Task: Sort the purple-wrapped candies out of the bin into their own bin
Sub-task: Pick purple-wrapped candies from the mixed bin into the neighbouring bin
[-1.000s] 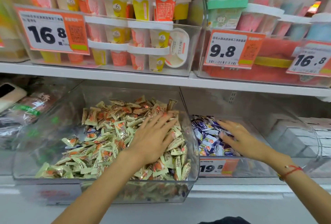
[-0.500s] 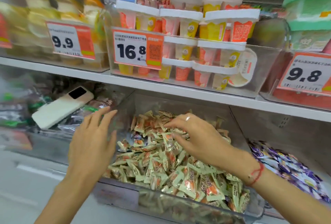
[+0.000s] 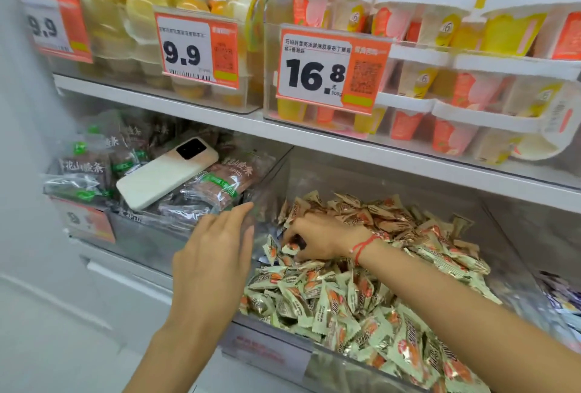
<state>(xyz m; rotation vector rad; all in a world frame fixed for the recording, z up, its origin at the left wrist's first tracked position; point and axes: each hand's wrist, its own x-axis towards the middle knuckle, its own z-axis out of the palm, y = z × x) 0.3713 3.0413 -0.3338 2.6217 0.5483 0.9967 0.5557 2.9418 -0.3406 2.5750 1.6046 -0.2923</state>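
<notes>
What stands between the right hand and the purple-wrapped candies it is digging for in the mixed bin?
The pale green-and-orange candies heaped in the clear bin do. The right hand has its fingers curled down into the pile near the bin's left wall, beside a bluish wrapper half buried there. The left hand hovers open outside that wall.

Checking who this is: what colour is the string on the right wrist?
Red, on the right wrist string, in the head view.

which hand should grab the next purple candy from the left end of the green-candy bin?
Right. The right hand is already in the green candies, fingers curled beside purple-blue wrappers. The left hand is flat against the clear bin wall, outside.
</notes>
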